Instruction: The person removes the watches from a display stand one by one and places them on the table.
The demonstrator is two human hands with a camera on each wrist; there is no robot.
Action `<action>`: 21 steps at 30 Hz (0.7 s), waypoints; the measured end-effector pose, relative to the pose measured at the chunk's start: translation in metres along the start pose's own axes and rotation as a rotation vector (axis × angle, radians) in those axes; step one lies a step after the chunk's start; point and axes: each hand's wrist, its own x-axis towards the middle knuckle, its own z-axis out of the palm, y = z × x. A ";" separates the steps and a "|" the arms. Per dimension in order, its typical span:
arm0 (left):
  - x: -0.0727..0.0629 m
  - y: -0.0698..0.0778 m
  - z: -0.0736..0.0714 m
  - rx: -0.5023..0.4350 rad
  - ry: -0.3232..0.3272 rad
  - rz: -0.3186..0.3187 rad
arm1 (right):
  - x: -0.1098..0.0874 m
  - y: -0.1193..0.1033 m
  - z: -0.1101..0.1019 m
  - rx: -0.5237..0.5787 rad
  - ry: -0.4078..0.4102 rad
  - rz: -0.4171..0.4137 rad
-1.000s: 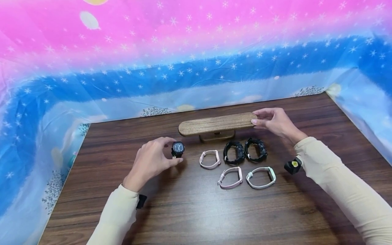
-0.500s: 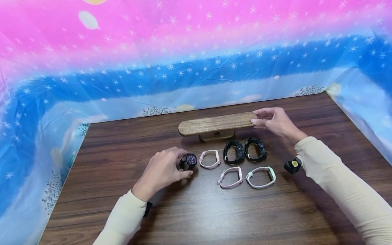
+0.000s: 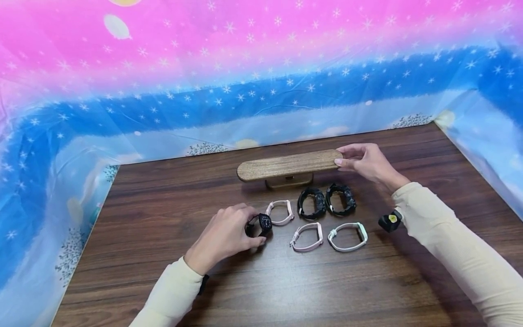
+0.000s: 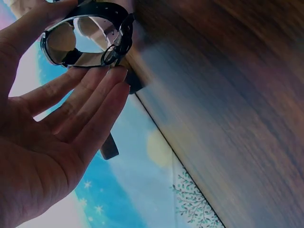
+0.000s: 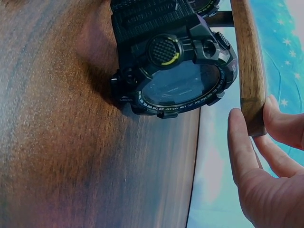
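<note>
My left hand holds a black watch with a squarish dial, thumb and fingertips at its strap loop. In the left wrist view, the closed strap of this watch shows with its buckle, above the fingers of my left hand. It stands close beside a pale pink band. My right hand pinches the right end of a wooden display stand, a long rounded bar on a small base. In the right wrist view, thumb and fingers lie on both sides of the bar's end.
Two chunky black watches stand in front of the stand. Nearer lie another pale pink band and a mint-green one. The dark wooden table meets a snowflake-patterned cloth at its back edge.
My left hand has brought the black watch to the right and nearer to me, lower beside the first pink band. My right hand and the stand have stayed put.
</note>
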 end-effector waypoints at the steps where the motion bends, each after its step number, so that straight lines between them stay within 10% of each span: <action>1: 0.000 0.001 0.000 -0.001 -0.003 0.002 | 0.000 0.000 0.000 -0.003 0.000 0.002; 21: 0.008 0.015 0.009 0.076 -0.127 0.053 | 0.000 -0.001 0.000 -0.022 -0.005 0.005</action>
